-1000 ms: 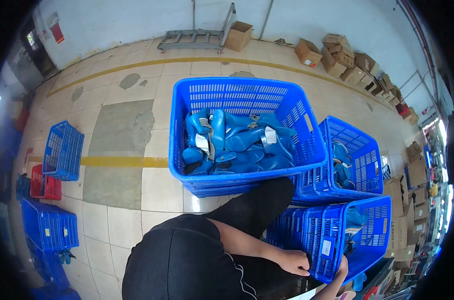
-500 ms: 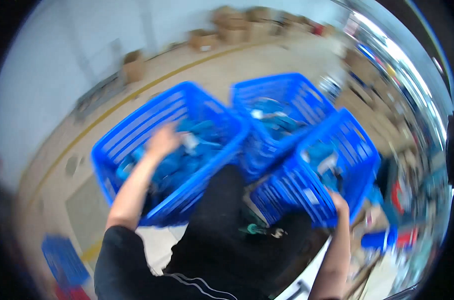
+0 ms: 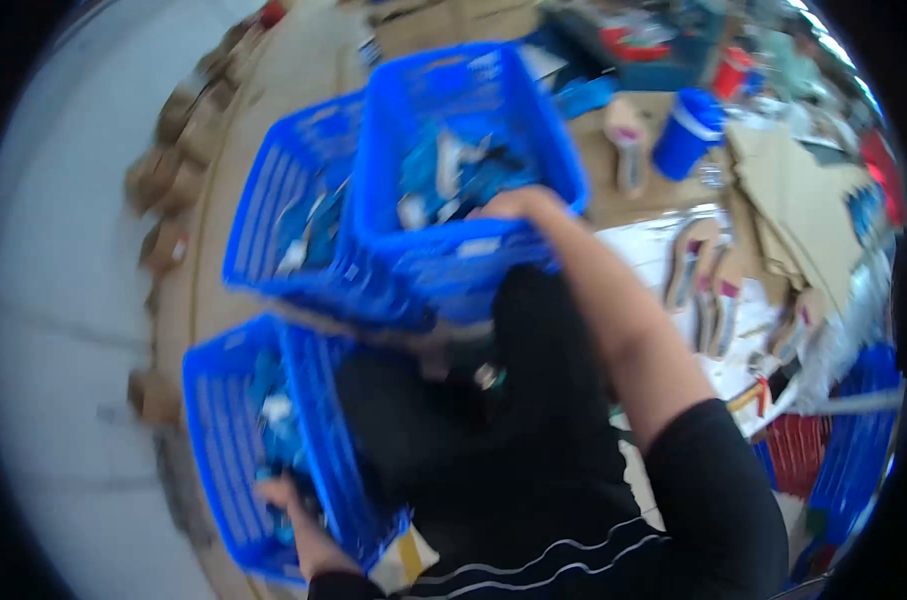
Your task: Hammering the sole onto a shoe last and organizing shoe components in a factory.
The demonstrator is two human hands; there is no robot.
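My left hand [image 3: 280, 493] reaches into the near left blue plastic basket [image 3: 202, 420], over a pile of teal-blue pieces [image 3: 282, 435] with white patches. Motion smears its fingers. At the right, my right hand [image 3: 514, 204] dips over the near rim of another blue basket [image 3: 564, 150]. Its fingertips go down among similar teal-blue pieces [image 3: 484, 175] and are hidden. A third blue basket [image 3: 259, 215] stands between these two, further back, also with blue and white pieces inside. Blur keeps me from telling what kind of pieces they are.
On the right, a work surface bears tan, sole-shaped pieces [image 3: 690, 265], a blue cylindrical container [image 3: 690, 133] and cardboard sheets [image 3: 809, 190]. Cardboard boxes [image 3: 157, 180] line the wall at the left. My black-clad legs [image 3: 424, 430] sit between the baskets.
My view has swung to the right, bringing the work surface into sight. My right hand has moved from the right basket's edge down into it. My left hand stays in the left basket.
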